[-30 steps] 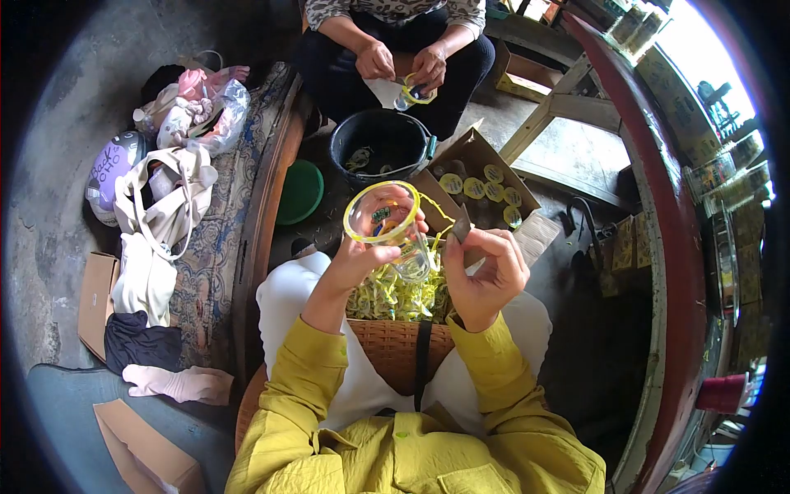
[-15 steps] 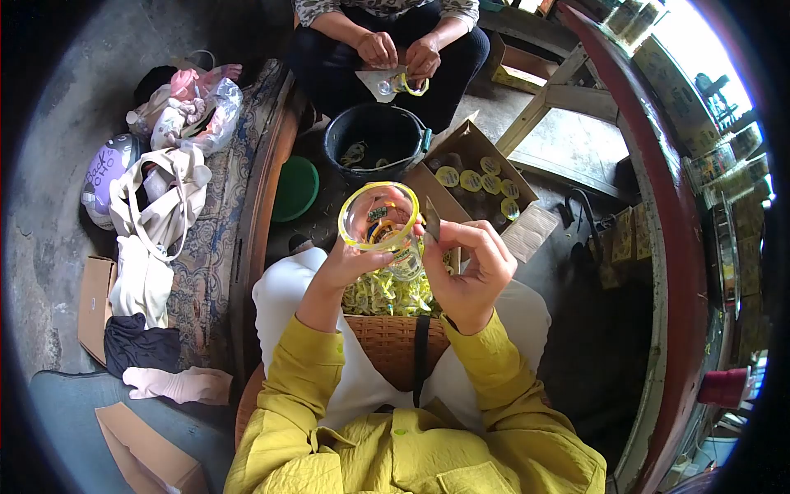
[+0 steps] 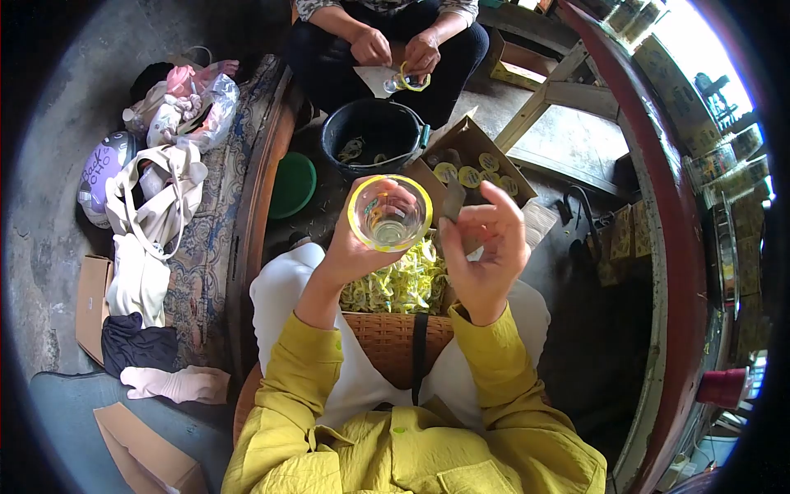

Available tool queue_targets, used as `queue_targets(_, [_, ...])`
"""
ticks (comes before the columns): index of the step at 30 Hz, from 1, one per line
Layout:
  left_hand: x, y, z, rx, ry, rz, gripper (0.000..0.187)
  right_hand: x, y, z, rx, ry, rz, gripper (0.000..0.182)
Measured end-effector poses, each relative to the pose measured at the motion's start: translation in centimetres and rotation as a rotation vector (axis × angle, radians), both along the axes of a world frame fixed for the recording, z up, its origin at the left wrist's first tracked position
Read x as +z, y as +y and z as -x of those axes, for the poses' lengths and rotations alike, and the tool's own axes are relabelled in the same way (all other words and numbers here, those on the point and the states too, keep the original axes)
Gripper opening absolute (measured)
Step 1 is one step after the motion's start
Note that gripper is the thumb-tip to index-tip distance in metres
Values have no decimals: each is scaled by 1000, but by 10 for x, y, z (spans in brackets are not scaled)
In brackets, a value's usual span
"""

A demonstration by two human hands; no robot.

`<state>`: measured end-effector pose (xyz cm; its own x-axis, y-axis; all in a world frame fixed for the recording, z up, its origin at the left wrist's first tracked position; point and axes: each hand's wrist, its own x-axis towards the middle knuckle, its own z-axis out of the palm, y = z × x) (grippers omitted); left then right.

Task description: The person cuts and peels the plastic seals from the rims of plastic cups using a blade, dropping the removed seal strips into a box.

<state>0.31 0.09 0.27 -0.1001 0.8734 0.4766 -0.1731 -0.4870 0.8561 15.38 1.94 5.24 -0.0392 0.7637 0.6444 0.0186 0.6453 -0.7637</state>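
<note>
My left hand (image 3: 346, 253) is wrapped round a clear plastic cup (image 3: 390, 234) with a yellow rim, its mouth tipped toward me. To its right, my right hand (image 3: 487, 247) pinches a thin, flat grey blade (image 3: 453, 200) by the thumb, the other fingers raised. Blade and cup are apart. Below both hands, a heap of yellow-green curled strips (image 3: 393, 284) fills a woven basket (image 3: 387, 336) between my knees.
Opposite me, a person's hands (image 3: 421, 54) hold another yellow-rimmed cup (image 3: 406, 82) above a black bucket (image 3: 337, 148). A cardboard box (image 3: 471, 137) of cups stands beside it. A wooden frame (image 3: 568, 92) rises at right; bags (image 3: 160, 193) lie left.
The cup has turned in my left hand, its mouth now facing me more. My right hand has moved slightly right, away from the rim, and its fingers have lifted.
</note>
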Motion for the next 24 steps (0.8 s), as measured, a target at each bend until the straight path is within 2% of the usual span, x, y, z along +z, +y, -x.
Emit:
queue_targets(2, [-4,1,-2,21,3,3,64,-2,6,-3,30,27,7,35])
queue_targets(3, [-6,1,-3,51,7,29,65,-4,9,-2,-29,8,-28,27])
queue_targets(6, [-12,4,-1,129,57,30,66,-2,21,-14,-1,-304,-113,19])
queue_targets(7, [-11,5,-1,156,69,52,68,0,20,-11,-2,-251,-24,15])
queue_targets(17, [-13,9,-1,411,219,-44,70,-1,20,-10,36,-359,-132,20])
queue_targets(24, [-16,10,1,490,263,-36,68,-4,13,-2,54,-400,-187,21])
